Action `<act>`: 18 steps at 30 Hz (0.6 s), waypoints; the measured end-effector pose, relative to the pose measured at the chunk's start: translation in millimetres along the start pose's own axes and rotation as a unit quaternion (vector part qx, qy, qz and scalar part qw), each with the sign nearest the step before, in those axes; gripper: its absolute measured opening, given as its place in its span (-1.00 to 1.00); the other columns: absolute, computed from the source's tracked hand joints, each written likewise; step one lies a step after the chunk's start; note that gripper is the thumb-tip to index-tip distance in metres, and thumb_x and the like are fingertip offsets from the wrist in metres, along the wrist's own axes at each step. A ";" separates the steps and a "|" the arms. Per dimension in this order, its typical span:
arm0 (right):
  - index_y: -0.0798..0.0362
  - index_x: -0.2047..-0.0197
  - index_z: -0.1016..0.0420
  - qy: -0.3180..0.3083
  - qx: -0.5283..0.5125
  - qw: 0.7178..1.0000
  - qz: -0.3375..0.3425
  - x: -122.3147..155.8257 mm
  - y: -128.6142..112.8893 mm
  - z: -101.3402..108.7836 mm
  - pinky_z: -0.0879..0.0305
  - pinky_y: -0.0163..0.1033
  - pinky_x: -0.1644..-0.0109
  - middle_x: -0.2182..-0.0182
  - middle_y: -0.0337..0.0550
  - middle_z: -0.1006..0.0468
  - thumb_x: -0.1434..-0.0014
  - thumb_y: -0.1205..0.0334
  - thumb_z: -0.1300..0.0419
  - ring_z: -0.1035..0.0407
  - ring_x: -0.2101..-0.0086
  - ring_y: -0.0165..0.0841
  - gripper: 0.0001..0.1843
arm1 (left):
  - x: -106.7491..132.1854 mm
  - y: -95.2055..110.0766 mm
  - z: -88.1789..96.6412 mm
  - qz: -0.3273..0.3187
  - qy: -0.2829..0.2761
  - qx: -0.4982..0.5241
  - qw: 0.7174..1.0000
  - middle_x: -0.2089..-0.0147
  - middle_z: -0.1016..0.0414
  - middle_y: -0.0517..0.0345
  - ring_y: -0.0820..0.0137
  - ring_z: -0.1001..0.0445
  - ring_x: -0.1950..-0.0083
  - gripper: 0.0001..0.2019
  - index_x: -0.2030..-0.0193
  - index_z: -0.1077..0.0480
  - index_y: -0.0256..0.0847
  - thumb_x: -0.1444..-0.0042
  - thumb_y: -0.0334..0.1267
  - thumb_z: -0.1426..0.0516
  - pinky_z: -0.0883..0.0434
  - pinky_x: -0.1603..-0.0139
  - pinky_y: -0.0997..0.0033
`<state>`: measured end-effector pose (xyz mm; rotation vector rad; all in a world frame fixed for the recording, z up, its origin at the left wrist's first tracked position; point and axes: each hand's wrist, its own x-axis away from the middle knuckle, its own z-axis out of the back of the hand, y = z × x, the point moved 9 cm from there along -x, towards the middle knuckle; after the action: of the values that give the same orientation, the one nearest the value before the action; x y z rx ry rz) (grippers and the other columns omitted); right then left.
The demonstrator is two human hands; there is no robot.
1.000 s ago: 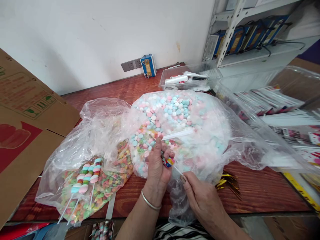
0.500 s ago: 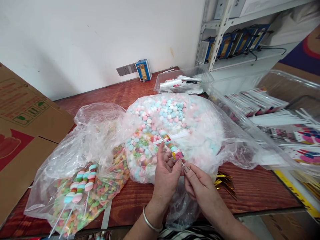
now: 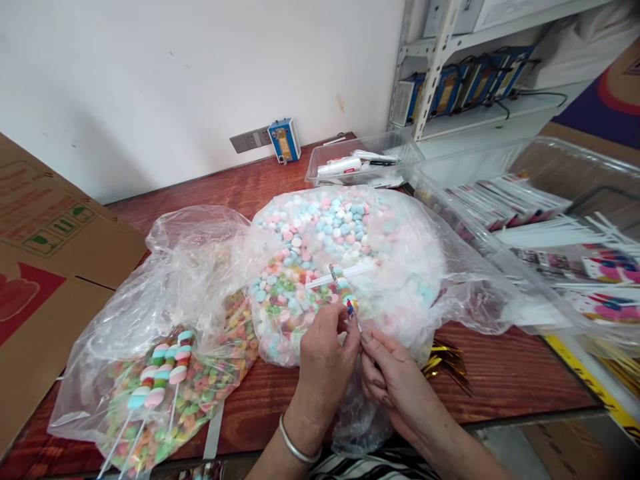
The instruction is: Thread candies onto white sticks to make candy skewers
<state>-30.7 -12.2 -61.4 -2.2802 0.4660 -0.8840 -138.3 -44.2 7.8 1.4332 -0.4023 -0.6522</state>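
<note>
A wrapped candy skewer (image 3: 343,287) in a clear printed sleeve points up and away from me over the large bag. My left hand (image 3: 327,353) has its fingers closed around the sleeve's lower end, where the coloured print shows. Just below, my right hand (image 3: 395,380) pinches the white stick at the skewer's bottom, thumb against forefinger. The fingertips of both hands almost touch. Behind them spreads a clear bag of pastel candies (image 3: 345,220), with loose white sticks (image 3: 345,273) lying on it. Several unwrapped candy skewers (image 3: 163,367) rest on a bag of gummy rings (image 3: 200,400) at the left.
A cardboard box (image 3: 55,267) stands at the left. Toward the right, a clear bin (image 3: 450,233) holds printed sleeves and white sticks. A smaller clear tray (image 3: 315,170) sits behind the candy bag, near a blue device (image 3: 285,141). Gold foil ties (image 3: 445,363) lie beside my right hand.
My left hand has turned over and closed around the sleeve's lower end; before, its fingers lay more open beneath the skewer. The skewer has rotated and points more upright. My right hand barely moved.
</note>
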 end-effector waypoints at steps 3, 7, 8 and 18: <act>0.03 0.35 -0.29 0.018 0.067 0.997 0.020 -1.5 -2.8 5.1 0.27 -0.45 0.68 0.75 -0.57 -0.01 -0.09 -0.17 -0.23 0.27 0.71 -0.60 -0.58 | -2.2 0.2 -1.8 0.015 -0.011 0.013 1.000 0.36 -0.46 0.17 0.43 -0.36 0.33 -0.82 0.28 -0.55 -0.13 0.05 -0.42 -0.32 -0.31 0.22 0.55; 0.03 0.37 -0.32 0.017 0.149 0.987 0.059 -1.6 -9.4 7.3 0.24 -0.43 0.67 0.73 -0.51 -0.04 -0.11 -0.18 -0.19 0.16 0.70 -0.57 -0.59 | -2.0 -2.4 -2.6 -0.001 -0.029 -0.017 0.999 0.32 -0.49 0.15 0.41 -0.38 0.31 -0.83 0.24 -0.55 -0.10 -0.02 -0.41 -0.28 -0.31 0.18 0.51; 0.03 0.37 -0.32 0.013 0.160 0.985 0.063 -1.6 -9.7 7.1 0.24 -0.43 0.67 0.73 -0.51 -0.05 -0.12 -0.17 -0.18 0.16 0.70 -0.57 -0.59 | -1.5 -2.9 -2.2 -0.010 -0.030 -0.032 0.999 0.31 -0.50 0.15 0.40 -0.39 0.29 -0.83 0.23 -0.55 -0.10 -0.03 -0.41 -0.27 -0.31 0.16 0.50; 0.04 0.42 -0.29 0.007 0.072 0.997 0.032 2.2 -9.9 2.0 0.28 -0.45 0.66 0.72 -0.53 0.01 -0.11 -0.17 -0.23 0.25 0.68 -0.59 -0.57 | 9.0 3.1 -8.1 -0.062 -0.077 -0.066 0.993 0.33 -0.49 0.09 0.29 -0.39 0.23 -0.86 0.30 -0.55 -0.06 -0.10 -0.39 -0.20 -0.28 0.12 0.37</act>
<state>-26.8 -5.3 -54.8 -2.1175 0.4623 -0.8743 -125.8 -43.6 8.8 1.2935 -0.3849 -0.8787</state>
